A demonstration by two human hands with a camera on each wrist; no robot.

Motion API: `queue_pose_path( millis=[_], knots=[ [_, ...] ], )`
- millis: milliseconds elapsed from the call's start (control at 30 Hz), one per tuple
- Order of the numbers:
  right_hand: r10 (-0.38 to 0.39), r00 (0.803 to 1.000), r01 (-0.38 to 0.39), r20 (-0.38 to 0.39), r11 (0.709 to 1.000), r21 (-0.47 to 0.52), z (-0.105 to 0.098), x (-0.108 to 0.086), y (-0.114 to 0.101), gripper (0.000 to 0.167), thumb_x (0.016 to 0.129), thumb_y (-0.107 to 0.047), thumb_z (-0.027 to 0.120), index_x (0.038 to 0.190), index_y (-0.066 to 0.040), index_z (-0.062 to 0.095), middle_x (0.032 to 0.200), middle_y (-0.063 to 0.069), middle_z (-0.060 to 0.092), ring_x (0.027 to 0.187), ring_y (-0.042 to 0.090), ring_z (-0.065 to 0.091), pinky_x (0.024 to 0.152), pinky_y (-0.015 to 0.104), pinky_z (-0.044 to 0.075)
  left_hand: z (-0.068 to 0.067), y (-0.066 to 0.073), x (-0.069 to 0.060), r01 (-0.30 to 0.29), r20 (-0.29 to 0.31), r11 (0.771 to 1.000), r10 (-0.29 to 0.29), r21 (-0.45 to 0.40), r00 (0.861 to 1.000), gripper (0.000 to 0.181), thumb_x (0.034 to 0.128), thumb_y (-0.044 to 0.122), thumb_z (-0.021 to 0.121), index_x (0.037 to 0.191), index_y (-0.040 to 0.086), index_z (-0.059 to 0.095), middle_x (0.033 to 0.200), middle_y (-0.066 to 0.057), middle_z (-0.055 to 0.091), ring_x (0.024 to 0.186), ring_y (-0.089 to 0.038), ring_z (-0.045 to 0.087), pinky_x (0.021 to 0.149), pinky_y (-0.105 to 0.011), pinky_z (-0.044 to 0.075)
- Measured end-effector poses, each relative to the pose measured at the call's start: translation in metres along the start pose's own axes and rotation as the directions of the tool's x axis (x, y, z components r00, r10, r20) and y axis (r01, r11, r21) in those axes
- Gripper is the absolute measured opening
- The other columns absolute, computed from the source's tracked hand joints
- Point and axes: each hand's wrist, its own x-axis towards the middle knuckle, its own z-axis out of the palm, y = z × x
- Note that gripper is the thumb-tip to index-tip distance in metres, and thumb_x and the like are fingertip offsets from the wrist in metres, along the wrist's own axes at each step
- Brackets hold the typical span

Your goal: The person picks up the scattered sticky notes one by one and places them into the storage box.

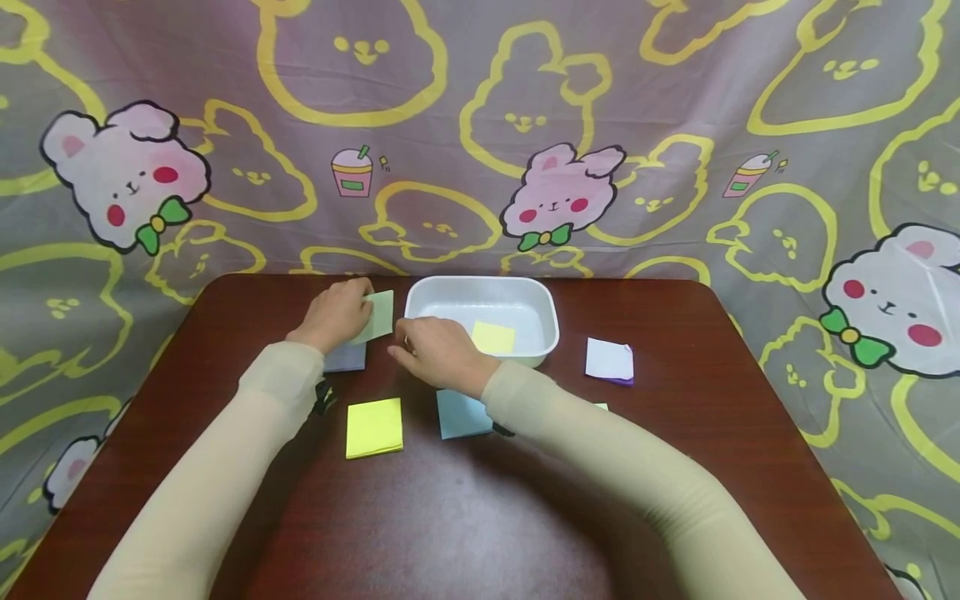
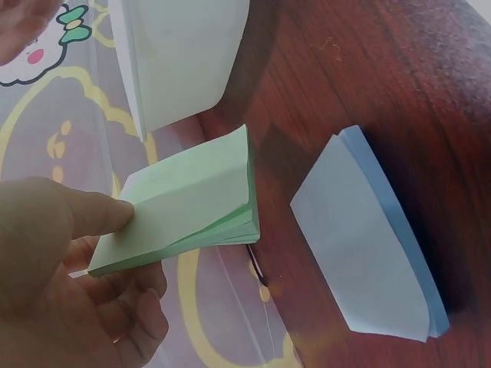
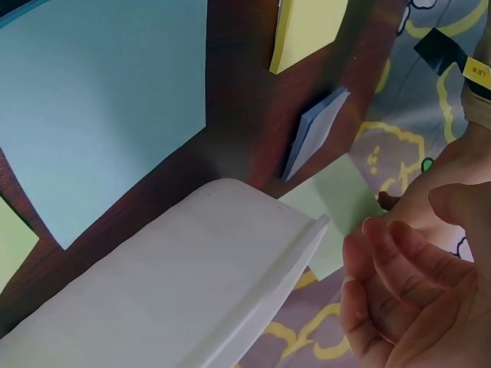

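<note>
head view: left of centre in the frame, the left hand [image 1: 336, 315] pinches a pale green square paper note pad [image 1: 382, 315] and is the nearer hand. the right hand [image 1: 442, 353] is just beside the pad, to its right, before a white rectangular tray [image 1: 517, 307].

left wrist view: thumb above, fingers below; the pad points rightward from the grip, no long axis evident, apart from a blue square note pad [image 2: 364, 245].

right wrist view: right fingers loosely curled, holding nothing; the pad lies upper left of them. contact cannot be told.
</note>
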Motion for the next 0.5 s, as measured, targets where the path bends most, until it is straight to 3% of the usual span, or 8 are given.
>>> queue_pose_path(
  millis=[500],
  knots=[
    [-0.027,0.999,0.027,-0.031,0.999,-0.020,-0.001,0.005,-0.004,0.023,0.101,-0.036,0.059,0.092,-0.015,0.062,0.072,-0.003,0.060,0.067,0.013,0.059,0.057,0.031,0.046,-0.014,0.002,-0.012,-0.013,-0.006,1.000,0.014,0.023,1.000,0.022,0.1002,0.012,0.049,0.111,-0.002,0.063,0.098,-0.018,0.068,0.076,-0.029,0.060,0.069,-0.048,0.048]
  ],
)
